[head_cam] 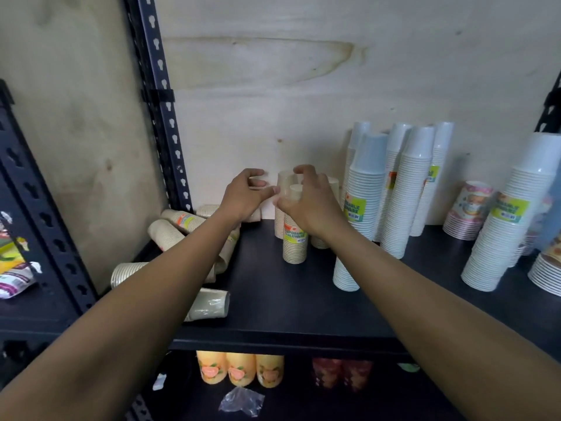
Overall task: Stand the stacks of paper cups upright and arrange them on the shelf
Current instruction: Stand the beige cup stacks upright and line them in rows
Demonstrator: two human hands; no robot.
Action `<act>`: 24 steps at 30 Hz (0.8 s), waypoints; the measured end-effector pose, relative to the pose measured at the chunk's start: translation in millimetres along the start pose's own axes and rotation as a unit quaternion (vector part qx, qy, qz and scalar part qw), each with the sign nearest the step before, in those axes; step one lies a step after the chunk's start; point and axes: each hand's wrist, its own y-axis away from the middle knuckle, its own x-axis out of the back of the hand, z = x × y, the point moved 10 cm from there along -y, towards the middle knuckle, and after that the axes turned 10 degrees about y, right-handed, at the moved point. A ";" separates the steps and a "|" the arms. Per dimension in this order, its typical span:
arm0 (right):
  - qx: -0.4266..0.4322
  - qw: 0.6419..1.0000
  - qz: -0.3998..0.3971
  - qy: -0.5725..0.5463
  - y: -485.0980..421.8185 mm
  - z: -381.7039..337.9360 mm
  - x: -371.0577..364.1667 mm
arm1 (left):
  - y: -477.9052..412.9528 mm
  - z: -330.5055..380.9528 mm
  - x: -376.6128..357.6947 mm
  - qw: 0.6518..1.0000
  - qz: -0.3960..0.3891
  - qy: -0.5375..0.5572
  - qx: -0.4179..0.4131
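Note:
Three beige paper cup stacks stand upright mid-shelf: a labelled front stack (294, 247), one behind it (283, 180) and one to the right (334, 183). My right hand (309, 205) arches over their tops, thumb against the front stack, fingers curled in the air above. My left hand (243, 196) hovers just left of them with fingers loosely curled and nothing inside. Several beige stacks lie on their sides at the left end: a labelled one (182, 220), one beside it (165, 233), one under my left forearm (127, 271), and a plastic-wrapped one (209, 303) near the front edge.
Tall white cup stacks (364, 189) (510, 214) stand upright to the right, with printed cups (467, 208) between them. The dark shelf board (273, 299) has bare room in front. A black slotted post (161, 101) bounds the left side. Orange cups (239, 372) sit on the shelf below.

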 end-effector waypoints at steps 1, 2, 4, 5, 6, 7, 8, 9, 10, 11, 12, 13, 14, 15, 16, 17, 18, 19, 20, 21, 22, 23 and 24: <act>0.006 1.000 0.008 0.003 -0.4 -4.7 3.2 | 3.0 4.0 7.6 1.000 0.006 -0.005 -0.002; 0.013 1.000 0.016 0.006 -0.9 -9.8 6.9 | 6.3 8.4 16.0 1.000 0.010 -0.015 -0.004; 0.030 0.999 0.036 0.015 -2.5 -21.5 15.1 | 12.1 15.4 33.1 0.999 0.016 -0.045 -0.007; 0.039 0.998 0.048 0.022 -3.0 -27.4 19.2 | 13.9 16.9 42.0 0.998 0.017 -0.057 -0.006; 0.049 0.997 0.057 0.025 -3.2 -33.2 22.3 | 15.2 17.5 51.2 0.998 0.018 -0.067 -0.003; 0.059 0.996 0.064 0.026 -2.7 -39.3 24.7 | 15.9 17.5 60.2 0.997 0.019 -0.076 -0.001; 0.070 0.995 0.070 0.023 -1.8 -45.4 25.9 | 16.9 17.3 69.0 0.996 0.020 -0.088 0.001; 0.085 0.993 0.075 0.020 -0.5 -51.9 26.0 | 18.3 16.1 77.6 0.995 0.021 -0.102 0.003; 0.101 0.992 0.078 0.015 0.2 -59.3 23.1 | 20.3 15.8 87.1 0.993 0.024 -0.116 0.004; 0.113 0.991 0.075 0.009 0.2 -65.3 18.2 | 22.1 15.2 95.8 0.991 0.027 -0.130 0.003; 0.120 0.990 0.068 -0.002 -0.3 -69.4 11.5 | 23.2 13.3 104.2 0.989 0.029 -0.146 0.002; 0.122 0.991 0.058 -0.018 -1.4 -73.3 3.0 | 23.7 9.8 112.7 0.987 0.027 -0.161 0.003; 0.120 0.991 0.047 -0.034 -2.8 -76.2 -6.5 | 25.0 4.5 120.3 0.985 0.021 -0.173 0.010; 0.115 0.992 0.036 -0.047 -4.5 -78.3 -15.8 | 25.6 -1.8 127.2 0.983 0.014 -0.183 0.017; 0.107 0.993 0.025 -0.053 -6.3 -79.2 -26.4 | 26.4 -8.2 133.3 0.981 0.007 -0.193 0.024; 0.099 0.993 0.009 -0.057 -7.5 -79.5 -37.9 | 26.7 -14.6 139.4 0.978 0.005 -0.205 0.027; 0.091 0.994 -0.013 -0.058 -8.4 -78.5 -50.8 | 26.9 -20.0 144.5 0.975 0.005 -0.219 0.027; 0.082 0.994 -0.038 -0.057 -9.4 -76.3 -64.6 | 27.1 -24.4 148.5 0.972 0.007 -0.234 0.026; 0.074 0.994 -0.062 -0.051 -10.4 -73.0 -78.5 | 27.4 -27.9 151.4 0.967 0.008 -0.253 0.027; 0.066 0.994 -0.081 -0.040 -11.0 -68.8 -91.2 | 27.1 -31.0 152.4 0.961 0.004 -0.274 0.027; 0.059 0.993 -0.101 -0.022 -11.1 -63.8 -103.4 | 26.1 -33.2 151.8 0.954 -0.004 -0.299 0.025; 0.055 0.991 -0.120 0.001 -10.2 -59.2 -114.7 | 25.4 -35.6 148.6 0.946 -0.018 -0.323 0.023; 0.054 0.988 -0.141 0.025 -8.7 -55.0 -124.5 | 25.5 -37.9 143.5 0.938 -0.037 -0.344 0.023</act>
